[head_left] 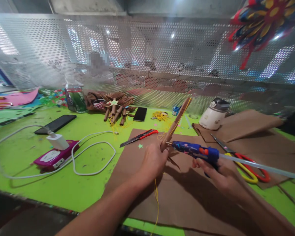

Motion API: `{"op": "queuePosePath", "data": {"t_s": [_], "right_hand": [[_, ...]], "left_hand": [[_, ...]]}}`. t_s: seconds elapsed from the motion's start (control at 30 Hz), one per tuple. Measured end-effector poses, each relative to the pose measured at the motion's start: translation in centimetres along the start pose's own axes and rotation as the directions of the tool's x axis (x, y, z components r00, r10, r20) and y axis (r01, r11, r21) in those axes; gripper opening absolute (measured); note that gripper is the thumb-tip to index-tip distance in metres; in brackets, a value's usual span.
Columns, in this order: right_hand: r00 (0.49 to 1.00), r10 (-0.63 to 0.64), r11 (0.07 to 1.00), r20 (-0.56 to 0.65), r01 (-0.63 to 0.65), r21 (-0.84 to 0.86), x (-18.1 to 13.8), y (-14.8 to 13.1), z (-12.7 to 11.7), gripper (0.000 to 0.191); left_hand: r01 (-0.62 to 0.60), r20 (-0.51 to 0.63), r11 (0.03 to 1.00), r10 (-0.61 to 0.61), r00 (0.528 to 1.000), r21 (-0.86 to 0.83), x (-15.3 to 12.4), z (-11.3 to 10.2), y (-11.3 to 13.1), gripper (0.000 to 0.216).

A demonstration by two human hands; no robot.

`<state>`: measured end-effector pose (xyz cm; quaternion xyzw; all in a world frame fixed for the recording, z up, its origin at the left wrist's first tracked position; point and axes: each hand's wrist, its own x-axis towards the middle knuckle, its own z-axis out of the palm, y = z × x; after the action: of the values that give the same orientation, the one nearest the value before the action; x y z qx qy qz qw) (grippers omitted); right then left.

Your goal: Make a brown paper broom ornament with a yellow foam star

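My left hand [153, 160] is closed round the lower end of a rolled brown paper tube [177, 123] that slants up to the right, with a yellow string [156, 200] hanging down from it. My right hand [220, 175] grips a blue glue gun [195, 150] whose nozzle touches the tube near my left fingers. A clear glue stick [260, 166] juts out of the gun's back to the right. Both hands hover over a brown paper sheet [184, 193] on the green table [64, 183].
Red-and-yellow scissors [245, 164] and a utility knife [139, 137] lie on the brown paper. A bundle of paper tubes [115, 109], two phones [56, 124] [140, 114], a charger with white cable [88, 154], a pink box [55, 157] and a white pot [213, 114] stand around. Perforated metal screen [147, 59] behind.
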<state>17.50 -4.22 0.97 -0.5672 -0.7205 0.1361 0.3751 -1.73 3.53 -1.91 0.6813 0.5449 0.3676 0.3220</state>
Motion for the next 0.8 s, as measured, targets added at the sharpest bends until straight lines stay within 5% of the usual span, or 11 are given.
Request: {"op": "queuePosePath", "data": {"t_s": [0.8], "right_hand": [[0.998, -0.061, 0.996, -0.002, 0.061, 0.060, 0.1, 1.0, 0.3, 0.026]], "left_hand": [[0.037, 0.089, 0.992, -0.026, 0.996, -0.119, 0.3, 0.1, 0.1, 0.025]]}}
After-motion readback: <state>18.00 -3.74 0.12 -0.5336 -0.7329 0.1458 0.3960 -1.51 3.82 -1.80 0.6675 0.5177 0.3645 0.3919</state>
